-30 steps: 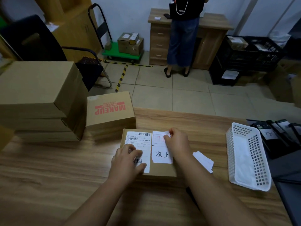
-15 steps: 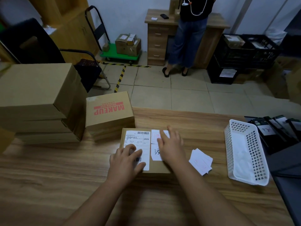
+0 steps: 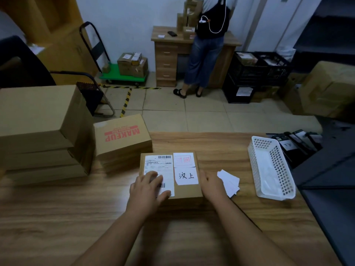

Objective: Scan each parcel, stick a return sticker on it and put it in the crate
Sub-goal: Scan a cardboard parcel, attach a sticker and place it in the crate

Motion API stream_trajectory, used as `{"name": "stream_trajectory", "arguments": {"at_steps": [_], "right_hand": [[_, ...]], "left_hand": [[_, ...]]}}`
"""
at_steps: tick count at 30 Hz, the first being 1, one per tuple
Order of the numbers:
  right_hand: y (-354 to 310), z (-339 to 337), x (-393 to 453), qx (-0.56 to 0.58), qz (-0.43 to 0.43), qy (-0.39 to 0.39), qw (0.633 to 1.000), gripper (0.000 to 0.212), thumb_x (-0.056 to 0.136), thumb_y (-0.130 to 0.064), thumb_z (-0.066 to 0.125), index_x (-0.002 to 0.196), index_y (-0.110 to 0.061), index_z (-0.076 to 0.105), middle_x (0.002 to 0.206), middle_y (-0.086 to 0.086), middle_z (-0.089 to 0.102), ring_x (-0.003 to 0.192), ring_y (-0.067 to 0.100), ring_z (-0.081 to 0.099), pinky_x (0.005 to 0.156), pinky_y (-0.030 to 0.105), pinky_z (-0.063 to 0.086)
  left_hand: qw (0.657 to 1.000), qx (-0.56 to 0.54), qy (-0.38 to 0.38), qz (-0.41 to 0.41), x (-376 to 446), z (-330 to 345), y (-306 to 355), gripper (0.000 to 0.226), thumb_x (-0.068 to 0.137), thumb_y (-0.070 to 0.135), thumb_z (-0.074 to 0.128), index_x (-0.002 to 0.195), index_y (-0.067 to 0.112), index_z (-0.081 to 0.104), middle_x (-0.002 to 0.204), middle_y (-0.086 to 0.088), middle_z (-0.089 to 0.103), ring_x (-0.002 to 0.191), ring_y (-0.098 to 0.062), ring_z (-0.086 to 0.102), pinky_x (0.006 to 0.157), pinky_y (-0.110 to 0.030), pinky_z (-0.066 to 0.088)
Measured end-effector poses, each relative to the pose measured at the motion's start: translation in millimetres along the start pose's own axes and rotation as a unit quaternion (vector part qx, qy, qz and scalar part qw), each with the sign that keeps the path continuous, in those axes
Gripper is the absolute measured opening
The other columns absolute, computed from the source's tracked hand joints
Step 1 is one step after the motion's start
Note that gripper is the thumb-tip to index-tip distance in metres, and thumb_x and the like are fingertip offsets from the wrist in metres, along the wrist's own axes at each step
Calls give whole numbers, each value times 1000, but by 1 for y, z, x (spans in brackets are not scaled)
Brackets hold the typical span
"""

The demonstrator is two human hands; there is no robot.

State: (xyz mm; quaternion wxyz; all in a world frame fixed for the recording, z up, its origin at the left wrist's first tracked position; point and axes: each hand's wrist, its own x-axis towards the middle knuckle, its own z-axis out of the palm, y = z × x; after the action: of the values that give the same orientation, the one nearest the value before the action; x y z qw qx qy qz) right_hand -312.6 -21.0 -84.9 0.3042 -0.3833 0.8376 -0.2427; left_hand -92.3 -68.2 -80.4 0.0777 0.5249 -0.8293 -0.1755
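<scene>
A big stack of boxes (image 3: 42, 131) sits on the desk (image 3: 57, 217). The left hand (image 3: 147, 186) lies flat and open on the parcel (image 3: 171, 175). The red sticker (image 3: 183, 159) is on it. The right hand (image 3: 212, 184) rests open against the parcel's side.

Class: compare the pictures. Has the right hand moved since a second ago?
Yes. The right hand has slid off the return sticker to the parcel's right edge, nearer the loose stickers.
</scene>
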Motion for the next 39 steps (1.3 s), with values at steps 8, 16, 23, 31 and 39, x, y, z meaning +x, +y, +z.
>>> {"name": "stream_trajectory", "arguments": {"at_steps": [8,16,23,31,39], "right_hand": [[21,0,-44,150,18,-134,979,66,90,-56,58,148,-36,35,138,-11,48,131,18,44,104,36,38],[20,-21,-66,201,-104,-115,967,78,72,-30,86,138,-39,46,127,-14,62,114,6,62,98,30,50],[-33,-82,-102,185,-281,-7,942,78,70,-30,86,137,-40,47,121,-11,62,111,2,58,93,30,52],[-80,-87,-183,186,-456,-36,870,70,72,-29,84,134,-32,52,123,-20,52,118,6,51,95,39,52],[-129,-17,-282,178,-508,-158,828,87,62,-54,82,139,-43,42,133,-14,52,121,11,54,100,46,50]], "left_hand": [[970,-214,-20,-117,-21,4,-48,80,65,53,83,133,23,53,125,-1,57,120,-23,51,94,-33,43],[947,-303,87,-55,-54,-24,-25,62,69,27,87,123,33,57,105,18,51,96,1,52,77,-16,43],[934,-255,250,20,-97,-111,20,76,69,28,87,136,19,52,120,10,47,110,-8,50,97,-25,42],[910,-198,365,-30,-230,-166,30,80,72,29,84,142,20,46,123,12,44,106,-4,48,91,-7,36],[866,-159,449,-155,-385,-191,-9,81,70,43,82,138,14,49,133,7,44,108,1,47,99,-22,44]]}}
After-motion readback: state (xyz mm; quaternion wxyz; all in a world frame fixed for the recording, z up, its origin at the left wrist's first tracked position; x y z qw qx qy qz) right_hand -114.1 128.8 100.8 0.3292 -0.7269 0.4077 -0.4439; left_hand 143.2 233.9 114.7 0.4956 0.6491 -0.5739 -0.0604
